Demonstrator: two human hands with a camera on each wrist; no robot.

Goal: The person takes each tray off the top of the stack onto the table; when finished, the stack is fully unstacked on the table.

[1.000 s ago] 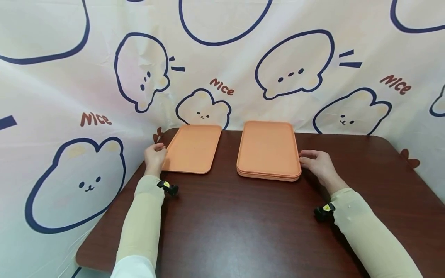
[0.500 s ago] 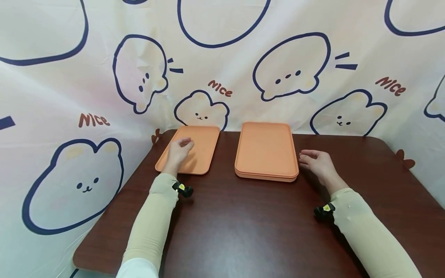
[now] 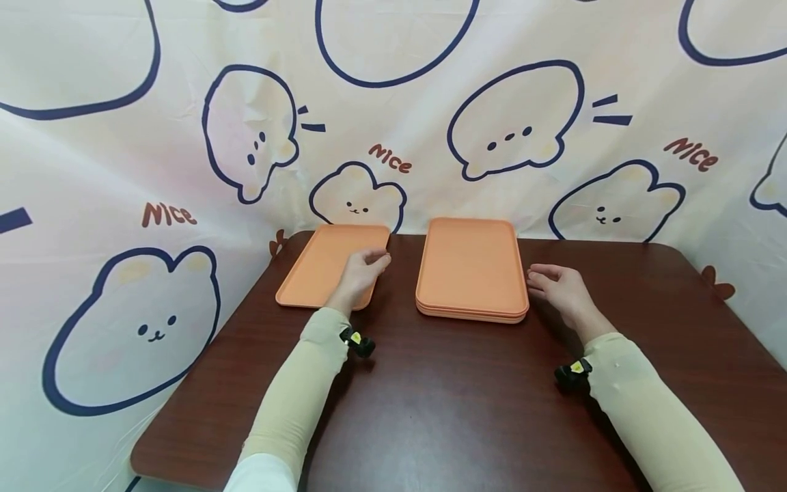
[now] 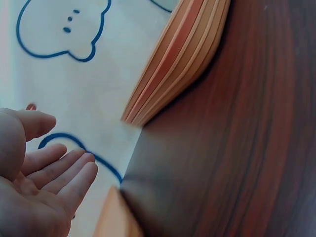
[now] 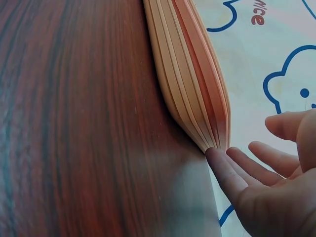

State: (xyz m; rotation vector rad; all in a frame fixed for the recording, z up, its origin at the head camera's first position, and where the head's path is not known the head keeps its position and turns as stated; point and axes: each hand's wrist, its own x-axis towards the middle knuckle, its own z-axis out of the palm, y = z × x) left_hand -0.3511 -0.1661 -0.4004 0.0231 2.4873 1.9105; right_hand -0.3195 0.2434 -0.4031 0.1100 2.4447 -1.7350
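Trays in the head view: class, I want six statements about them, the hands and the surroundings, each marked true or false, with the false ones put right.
1. In the head view, the tray stack lies between the left hand and the right hand. True.
2. The right hand grips the tray stack. False: it is beside the tray stack, its fingers not closed round it.
3. The left tray lies on the brown table. True.
4. The left hand holds the left tray. False: it holds nothing.
5. The left tray is blue. False: it is orange.
6. The backdrop bears the word "Nice". True.
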